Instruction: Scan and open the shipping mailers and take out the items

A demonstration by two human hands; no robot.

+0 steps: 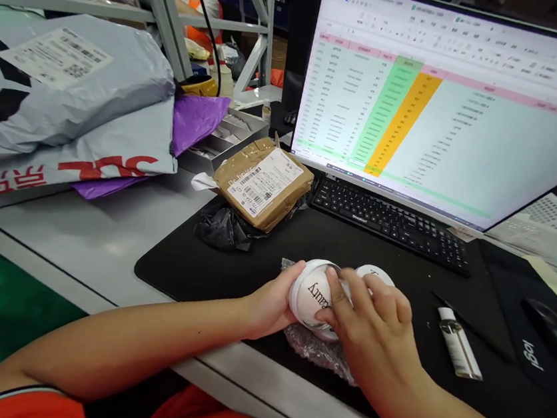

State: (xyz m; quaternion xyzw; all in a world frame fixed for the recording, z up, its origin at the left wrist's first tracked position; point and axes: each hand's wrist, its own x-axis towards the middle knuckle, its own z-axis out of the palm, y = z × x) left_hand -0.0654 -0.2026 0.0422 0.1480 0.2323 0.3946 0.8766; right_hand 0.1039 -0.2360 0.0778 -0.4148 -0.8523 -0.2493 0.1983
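A round white cosmetic jar (310,293) with dark lettering ending in "eauty" is tilted towards me above the desk mat. My left hand (272,302) is closed round its left side. Across its face bends my right hand (371,317), thumb and forefinger pressing on the lettered white surface inside the rim; its fingers hide part of the lettering. Behind those fingers shows a second round white piece (374,271), mostly covered, perhaps a lid. Bubble wrap (315,353) lies on the mat beneath the hands.
A brown parcel (266,184) sits on black plastic (228,229). Large grey mailing bags (115,143) are stacked at left. Ahead stand a monitor (469,123) and keyboard (388,221). A small bottle (460,344), a dark pen (471,325) and a mouse (549,327) lie at right.
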